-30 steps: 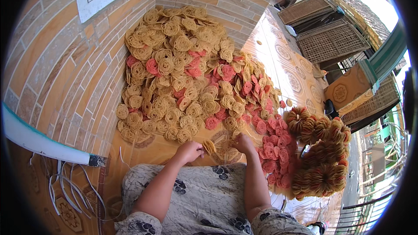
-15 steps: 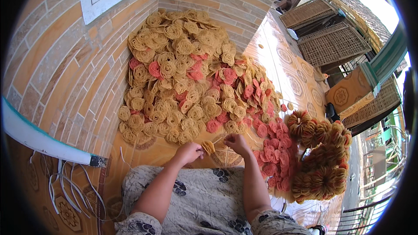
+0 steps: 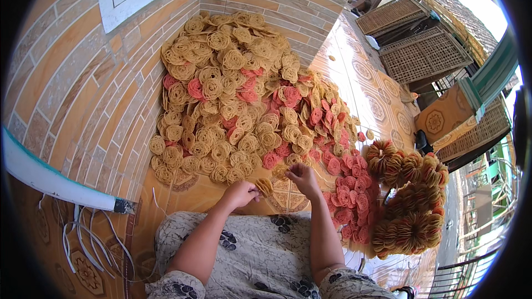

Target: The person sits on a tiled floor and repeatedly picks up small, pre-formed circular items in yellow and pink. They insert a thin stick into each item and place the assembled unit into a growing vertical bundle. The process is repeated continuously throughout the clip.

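- The heaped crackers were coloured tan, with pink ones scattered among them.
- The wall was patterned in orange-brown brick.
- The garment was printed grey with dark flowers.

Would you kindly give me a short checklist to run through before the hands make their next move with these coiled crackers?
1. Left hand holds a small stack of crackers: ok.
2. Right hand on a single cracker at the pile's edge: ok.
3. Loose pile within reach: ok.
4. Bundled stacks lie apart from both hands: ok.
5. Whether the held stack is aligned: cannot tell.
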Demonstrator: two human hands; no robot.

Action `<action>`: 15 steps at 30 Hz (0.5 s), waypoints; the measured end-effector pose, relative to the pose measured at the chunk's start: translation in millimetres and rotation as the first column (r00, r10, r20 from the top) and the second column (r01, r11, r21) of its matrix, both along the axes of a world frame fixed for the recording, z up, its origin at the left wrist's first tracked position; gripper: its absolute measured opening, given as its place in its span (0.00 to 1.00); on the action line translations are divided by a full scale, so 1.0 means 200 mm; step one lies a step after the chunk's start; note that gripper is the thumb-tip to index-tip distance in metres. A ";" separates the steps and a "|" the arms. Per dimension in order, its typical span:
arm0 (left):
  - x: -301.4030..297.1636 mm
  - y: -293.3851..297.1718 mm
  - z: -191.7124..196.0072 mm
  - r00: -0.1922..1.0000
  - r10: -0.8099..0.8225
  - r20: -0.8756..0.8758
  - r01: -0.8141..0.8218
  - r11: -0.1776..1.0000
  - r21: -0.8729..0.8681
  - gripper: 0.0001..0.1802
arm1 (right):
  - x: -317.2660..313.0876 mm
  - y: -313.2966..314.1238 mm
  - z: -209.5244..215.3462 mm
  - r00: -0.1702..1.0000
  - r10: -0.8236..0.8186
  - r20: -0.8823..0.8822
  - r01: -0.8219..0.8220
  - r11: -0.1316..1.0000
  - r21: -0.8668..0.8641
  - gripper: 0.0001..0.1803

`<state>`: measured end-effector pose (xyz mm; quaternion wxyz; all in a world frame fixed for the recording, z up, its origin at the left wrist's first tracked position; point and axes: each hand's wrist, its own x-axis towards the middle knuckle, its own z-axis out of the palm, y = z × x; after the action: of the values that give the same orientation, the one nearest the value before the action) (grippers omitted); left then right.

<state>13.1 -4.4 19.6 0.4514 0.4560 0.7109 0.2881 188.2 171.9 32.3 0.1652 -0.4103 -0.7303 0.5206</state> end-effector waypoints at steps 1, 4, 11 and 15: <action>0.00 0.00 0.01 1.000 0.000 -0.004 0.000 1.000 0.011 0.09 | 0.00 0.00 0.01 1.000 0.029 -0.011 -0.029 0.999 0.039 0.12; 0.00 0.00 0.02 1.000 -0.002 -0.007 0.002 1.000 -0.003 0.09 | -0.01 -0.01 0.03 0.998 0.039 0.045 -0.043 0.995 0.085 0.12; 0.00 0.00 0.01 1.000 0.006 0.005 -0.006 1.000 0.004 0.09 | -0.02 -0.02 0.04 0.999 0.028 0.046 -0.034 0.991 0.131 0.12; 0.00 0.00 -0.01 0.998 -0.018 0.055 0.017 0.999 0.027 0.10 | -0.02 -0.02 0.03 0.999 -0.008 0.036 0.002 0.987 0.161 0.11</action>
<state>12.2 -3.5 18.4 0.4672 0.4600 0.6903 0.3061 184.4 167.7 39.1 0.1856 -0.4072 -0.7716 0.4520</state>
